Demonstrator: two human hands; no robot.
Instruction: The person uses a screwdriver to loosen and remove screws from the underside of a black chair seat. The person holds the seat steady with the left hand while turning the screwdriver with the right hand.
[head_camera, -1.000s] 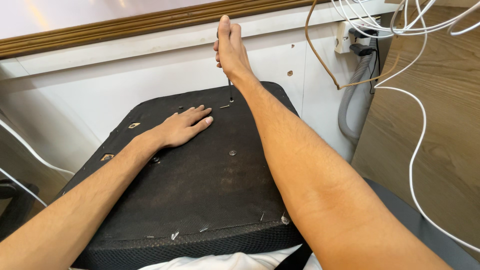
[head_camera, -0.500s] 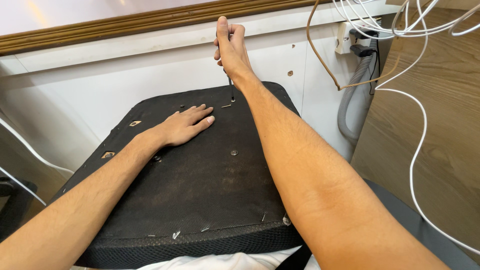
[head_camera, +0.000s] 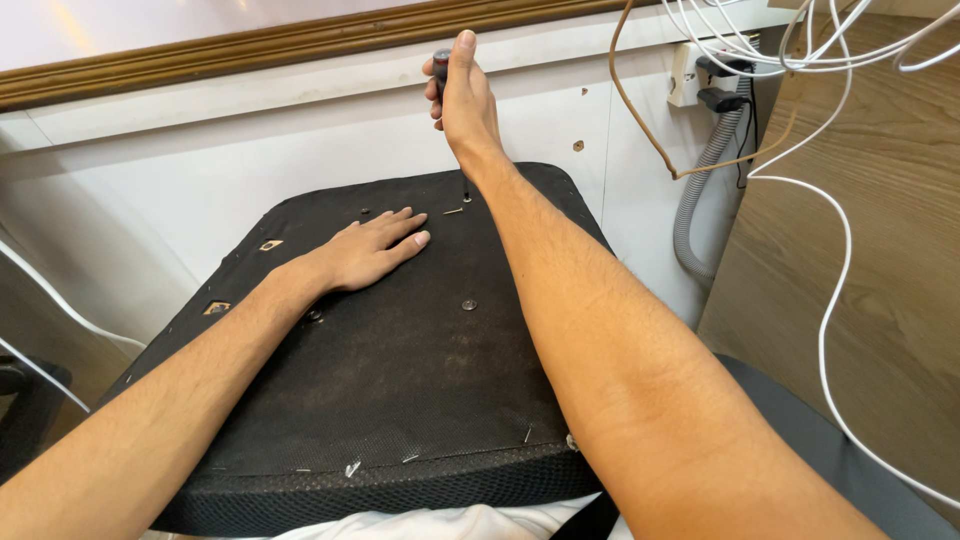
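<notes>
Black seat cushion (head_camera: 400, 370), underside up, fabric stapled. Left hand (head_camera: 365, 250): flat on cushion, fingers spread apart. Right hand (head_camera: 462, 95): fingers clamped on screwdriver (head_camera: 441, 62), upright, tip at cushion's far edge. Screw (head_camera: 468, 304) mid-cushion.

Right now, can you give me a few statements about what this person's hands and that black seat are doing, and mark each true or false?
1. The left hand lies flat on the black seat base. True.
2. The right hand grips a hammer. False: it holds a screwdriver with its shaft pointing down at the seat.
3. A bolt head sits on the seat between the two forearms. True.
4. The white cables lie across the seat. False: they hang at the right, beside the wooden panel.
</notes>
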